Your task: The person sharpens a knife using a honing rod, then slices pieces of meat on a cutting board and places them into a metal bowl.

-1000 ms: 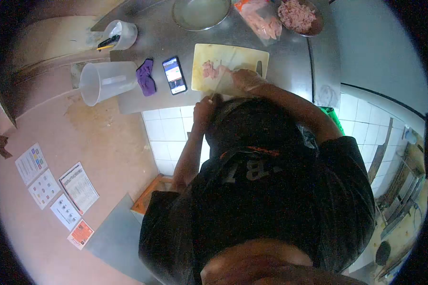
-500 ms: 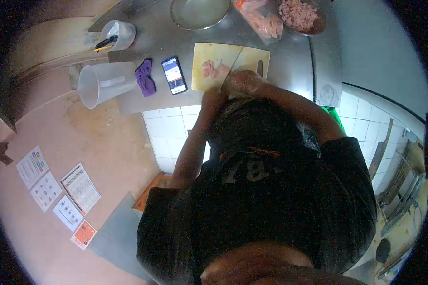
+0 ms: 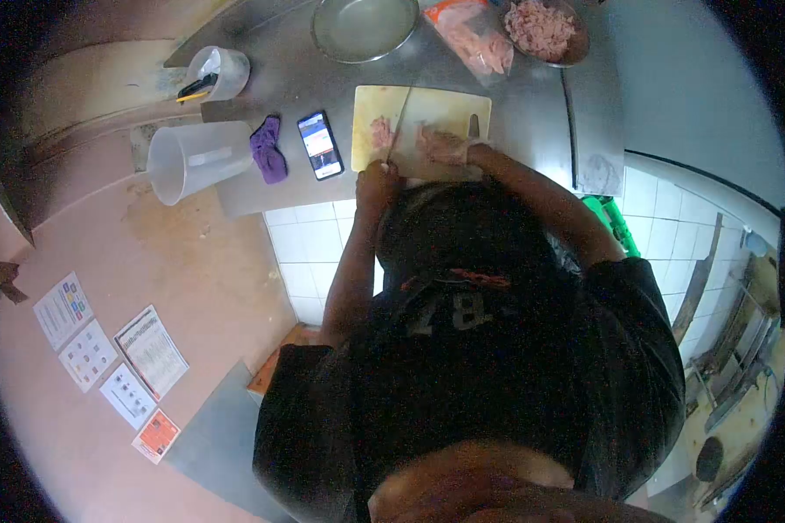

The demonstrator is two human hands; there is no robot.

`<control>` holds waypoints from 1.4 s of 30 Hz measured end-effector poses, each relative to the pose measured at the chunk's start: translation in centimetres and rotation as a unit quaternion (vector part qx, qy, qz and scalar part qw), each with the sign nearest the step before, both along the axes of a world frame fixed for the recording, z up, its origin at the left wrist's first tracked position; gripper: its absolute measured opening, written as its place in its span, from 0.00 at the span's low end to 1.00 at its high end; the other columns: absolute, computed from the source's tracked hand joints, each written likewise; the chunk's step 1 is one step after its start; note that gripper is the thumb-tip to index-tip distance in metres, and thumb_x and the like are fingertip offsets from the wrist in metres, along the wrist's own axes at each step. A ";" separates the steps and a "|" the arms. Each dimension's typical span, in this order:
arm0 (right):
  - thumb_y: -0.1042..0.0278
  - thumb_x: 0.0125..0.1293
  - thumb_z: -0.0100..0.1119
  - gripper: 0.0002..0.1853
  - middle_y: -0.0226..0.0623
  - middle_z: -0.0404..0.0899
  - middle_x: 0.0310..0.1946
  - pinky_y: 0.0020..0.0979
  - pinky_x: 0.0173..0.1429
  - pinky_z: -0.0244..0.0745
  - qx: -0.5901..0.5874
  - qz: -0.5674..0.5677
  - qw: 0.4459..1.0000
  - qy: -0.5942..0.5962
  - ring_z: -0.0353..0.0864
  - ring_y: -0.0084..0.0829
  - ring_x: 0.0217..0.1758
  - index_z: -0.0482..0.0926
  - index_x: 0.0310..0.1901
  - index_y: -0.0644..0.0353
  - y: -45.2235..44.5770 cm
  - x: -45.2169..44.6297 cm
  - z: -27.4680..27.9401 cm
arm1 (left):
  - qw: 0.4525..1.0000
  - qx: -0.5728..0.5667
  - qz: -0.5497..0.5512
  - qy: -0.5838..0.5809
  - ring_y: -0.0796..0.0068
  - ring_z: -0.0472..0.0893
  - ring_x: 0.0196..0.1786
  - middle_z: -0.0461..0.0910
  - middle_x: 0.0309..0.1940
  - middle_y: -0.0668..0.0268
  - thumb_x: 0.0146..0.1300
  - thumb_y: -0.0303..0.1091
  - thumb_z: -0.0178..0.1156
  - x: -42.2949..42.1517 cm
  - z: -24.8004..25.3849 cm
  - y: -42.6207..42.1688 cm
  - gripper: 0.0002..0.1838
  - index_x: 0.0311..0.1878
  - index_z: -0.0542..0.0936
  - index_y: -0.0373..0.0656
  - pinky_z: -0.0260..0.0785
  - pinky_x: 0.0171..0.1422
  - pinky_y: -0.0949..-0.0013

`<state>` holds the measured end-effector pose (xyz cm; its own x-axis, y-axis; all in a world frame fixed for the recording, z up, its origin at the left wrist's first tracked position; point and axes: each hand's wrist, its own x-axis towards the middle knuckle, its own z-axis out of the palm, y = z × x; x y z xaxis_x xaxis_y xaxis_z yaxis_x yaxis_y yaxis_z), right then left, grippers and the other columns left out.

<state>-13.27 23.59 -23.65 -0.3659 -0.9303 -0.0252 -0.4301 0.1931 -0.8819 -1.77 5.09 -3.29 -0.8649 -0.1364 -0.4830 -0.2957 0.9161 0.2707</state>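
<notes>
My left hand (image 3: 378,186) is closed around the handle of a long knife (image 3: 400,118) at the near edge of a yellowed cutting board (image 3: 453,100). The narrow blade points away from me across the board. Left of it lies a small pile of cut raw meat (image 3: 381,132). To the blade's right, my right hand (image 3: 445,148), seemingly in a thin clear glove, is closed on a pale pink piece of raw meat (image 3: 423,135). Its fingertips are hard to make out against the meat.
Behind the board are a round metal bowl (image 3: 365,54), a plastic bag of meat (image 3: 473,39) and a bowl of chopped meat (image 3: 541,30). To the left lie a phone (image 3: 320,144), a purple cloth (image 3: 269,150), a clear jug (image 3: 192,161) and a tub with utensils (image 3: 227,74).
The knife has swung from a right-leaning slant to nearly straight away from me, moving left with my left hand. My right hand has come apart from the blade.
</notes>
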 end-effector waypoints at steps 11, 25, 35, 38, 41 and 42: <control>0.68 0.68 0.44 0.21 0.54 0.81 0.30 0.51 0.46 0.77 0.246 -0.053 0.964 0.087 0.83 0.53 0.37 0.68 0.61 0.63 -0.6 0.3 12.8 | 0.986 0.043 0.155 -0.048 0.39 0.82 0.48 0.83 0.41 0.43 0.67 0.63 0.51 3.2 1.0 0.1 0.31 0.50 0.82 0.42 0.73 0.55 0.44; 0.60 0.73 0.44 0.18 0.57 0.82 0.37 0.48 0.51 0.77 0.129 0.012 0.988 0.088 0.84 0.52 0.42 0.75 0.52 0.67 2.0 4.3 12.4 | 0.990 0.087 -0.044 0.097 0.40 0.82 0.40 0.81 0.40 0.43 0.68 0.50 0.51 -6.2 -4.3 4.3 0.22 0.48 0.80 0.40 0.75 0.47 0.45; 0.63 0.68 0.47 0.15 0.54 0.80 0.45 0.49 0.58 0.74 0.265 -0.049 0.963 0.003 0.83 0.49 0.48 0.77 0.49 0.62 2.7 0.2 16.3 | 0.995 0.012 0.094 0.036 0.38 0.82 0.43 0.82 0.36 0.42 0.66 0.51 0.54 3.2 2.2 -0.2 0.20 0.46 0.81 0.44 0.75 0.49 0.43; 0.65 0.66 0.48 0.18 0.59 0.79 0.45 0.50 0.59 0.74 0.133 -0.074 0.978 0.145 0.83 0.50 0.49 0.77 0.53 0.63 2.6 0.5 14.6 | 0.986 -0.090 0.139 0.032 0.42 0.84 0.37 0.83 0.35 0.46 0.70 0.51 0.51 5.3 -1.2 -3.7 0.21 0.42 0.81 0.42 0.77 0.41 0.46; 0.65 0.64 0.49 0.17 0.56 0.79 0.44 0.49 0.57 0.74 0.138 -0.067 0.969 0.193 0.81 0.49 0.49 0.77 0.51 0.64 2.7 0.4 14.5 | 0.998 -0.055 0.031 0.029 0.42 0.84 0.37 0.83 0.36 0.46 0.70 0.50 0.52 6.1 -0.3 -3.2 0.22 0.40 0.80 0.37 0.78 0.41 0.46; 0.64 0.64 0.50 0.17 0.55 0.78 0.44 0.49 0.57 0.74 0.148 -0.067 0.965 0.208 0.81 0.49 0.49 0.77 0.50 0.64 2.9 0.4 14.9 | 0.997 0.004 0.073 0.019 0.39 0.83 0.38 0.83 0.38 0.45 0.68 0.53 0.53 6.7 -4.4 -3.8 0.24 0.42 0.80 0.37 0.77 0.44 0.45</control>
